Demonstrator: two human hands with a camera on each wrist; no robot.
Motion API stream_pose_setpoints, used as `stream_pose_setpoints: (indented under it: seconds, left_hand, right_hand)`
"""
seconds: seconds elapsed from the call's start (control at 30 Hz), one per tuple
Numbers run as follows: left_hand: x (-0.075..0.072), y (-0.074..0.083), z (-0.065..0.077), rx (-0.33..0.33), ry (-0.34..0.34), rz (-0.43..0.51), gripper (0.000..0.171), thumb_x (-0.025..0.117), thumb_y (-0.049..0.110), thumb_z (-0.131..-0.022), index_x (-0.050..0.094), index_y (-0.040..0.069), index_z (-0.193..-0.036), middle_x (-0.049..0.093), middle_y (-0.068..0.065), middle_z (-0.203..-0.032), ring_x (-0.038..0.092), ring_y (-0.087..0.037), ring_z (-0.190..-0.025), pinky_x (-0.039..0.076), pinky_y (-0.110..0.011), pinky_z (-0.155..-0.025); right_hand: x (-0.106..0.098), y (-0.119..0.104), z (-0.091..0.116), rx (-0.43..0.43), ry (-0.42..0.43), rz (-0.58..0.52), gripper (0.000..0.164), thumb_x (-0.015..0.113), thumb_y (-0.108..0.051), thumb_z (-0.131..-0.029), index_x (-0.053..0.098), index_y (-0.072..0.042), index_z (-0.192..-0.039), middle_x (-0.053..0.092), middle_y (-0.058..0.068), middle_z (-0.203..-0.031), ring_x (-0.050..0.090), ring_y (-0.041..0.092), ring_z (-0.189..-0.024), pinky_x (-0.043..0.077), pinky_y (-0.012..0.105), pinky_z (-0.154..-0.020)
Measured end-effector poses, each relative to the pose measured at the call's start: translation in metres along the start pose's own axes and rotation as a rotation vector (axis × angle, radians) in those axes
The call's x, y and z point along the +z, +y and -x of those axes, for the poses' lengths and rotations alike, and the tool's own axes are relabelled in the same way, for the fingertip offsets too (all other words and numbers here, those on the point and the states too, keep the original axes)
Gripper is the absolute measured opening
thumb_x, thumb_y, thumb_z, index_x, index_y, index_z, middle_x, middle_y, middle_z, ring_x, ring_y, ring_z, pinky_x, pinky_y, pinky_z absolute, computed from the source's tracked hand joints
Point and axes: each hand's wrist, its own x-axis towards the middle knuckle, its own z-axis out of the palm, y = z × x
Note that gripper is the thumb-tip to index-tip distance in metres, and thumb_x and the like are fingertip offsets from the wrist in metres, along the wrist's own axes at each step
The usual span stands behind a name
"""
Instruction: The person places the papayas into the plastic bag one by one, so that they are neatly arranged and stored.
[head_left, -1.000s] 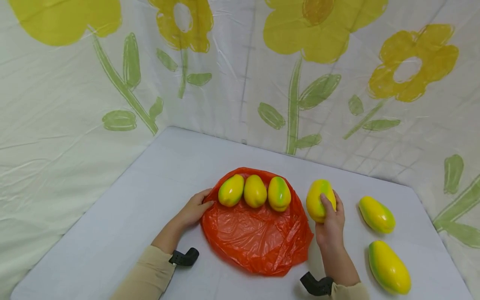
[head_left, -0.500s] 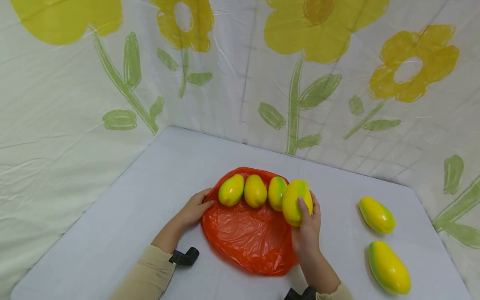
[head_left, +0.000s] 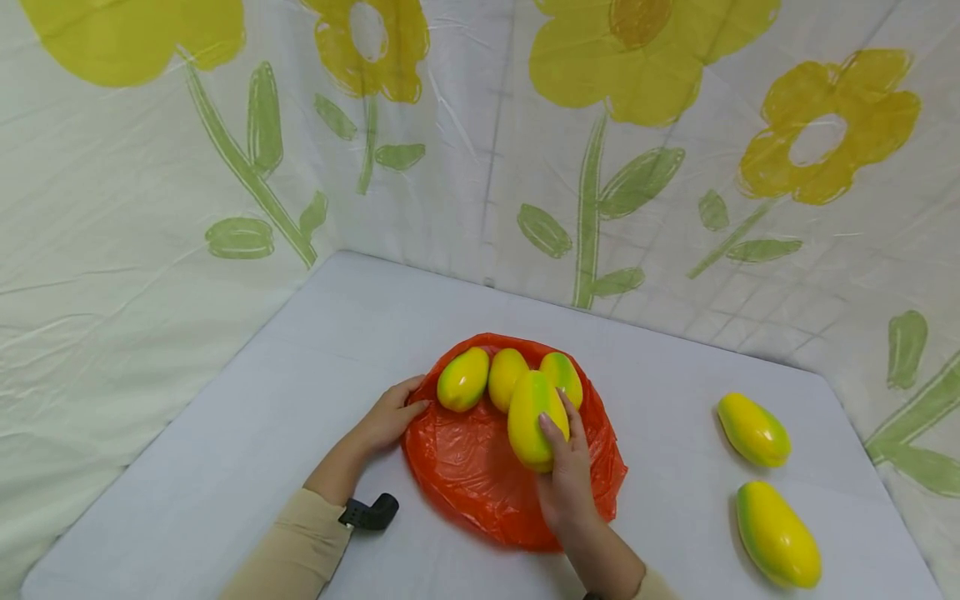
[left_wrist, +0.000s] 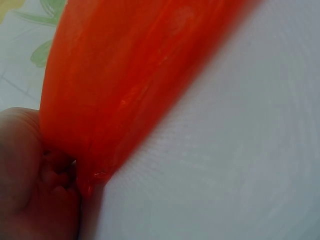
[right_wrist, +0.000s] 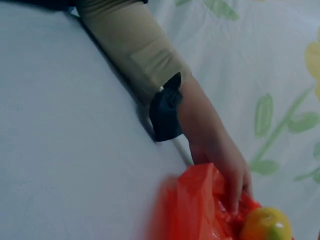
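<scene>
My right hand grips a yellow papaya with green streaks, thumb on its near side. It is over the open red plastic bag, overlapping two papayas behind it in the head view. Three papayas lie along the bag's far side: the left one, the middle one and the right one. My left hand holds the bag's left rim, its fingers curled at the red plastic in the left wrist view. The right wrist view shows that left hand on the bag beside a papaya.
Two more papayas lie on the right of the white table, a farther one and a nearer one. A flower-printed white curtain stands behind the table and along its sides.
My right hand has carried the papaya leftward from beside the bag to over it. The right papaya in the bag sits slightly differently. My left hand has stayed at the rim.
</scene>
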Motion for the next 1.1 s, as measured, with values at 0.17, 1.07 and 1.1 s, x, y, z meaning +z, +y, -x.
stream_pose_setpoints:
  seconds: [0.17, 1.07, 1.1]
  left_hand:
    - [-0.001, -0.001, 0.0, 0.003, -0.003, -0.011, 0.044, 0.044, 0.01, -0.096, 0.04, 0.005, -0.14, 0.044, -0.016, -0.142, 0.046, -0.031, -0.127, 0.044, -0.043, -0.101]
    - [-0.001, 0.02, 0.012, 0.005, -0.021, -0.003, 0.043, 0.043, 0.008, -0.096, 0.04, 0.002, -0.138, 0.047, -0.018, -0.139, 0.049, -0.032, -0.123, 0.045, -0.045, -0.1]
    - [-0.002, 0.026, 0.015, 0.004, -0.025, -0.001, 0.043, 0.043, 0.008, -0.096, 0.04, 0.001, -0.138, 0.047, -0.018, -0.138, 0.049, -0.033, -0.123, 0.046, -0.044, -0.099]
  right_hand:
    - [0.01, 0.009, 0.003, 0.05, -0.059, -0.012, 0.057, 0.046, -0.03, -0.094, 0.022, -0.028, -0.146, 0.032, 0.001, -0.14, 0.039, 0.019, -0.123, 0.047, 0.023, -0.096]
    - [0.039, 0.048, 0.013, 0.098, -0.118, 0.227, 0.061, 0.047, -0.028, -0.093, 0.02, -0.024, -0.147, 0.025, 0.005, -0.15, 0.034, 0.024, -0.13, 0.034, 0.044, -0.111]
    - [0.039, 0.049, 0.013, 0.096, -0.117, 0.225, 0.061, 0.047, -0.027, -0.093, 0.02, -0.023, -0.147, 0.025, 0.005, -0.15, 0.034, 0.024, -0.13, 0.033, 0.044, -0.111]
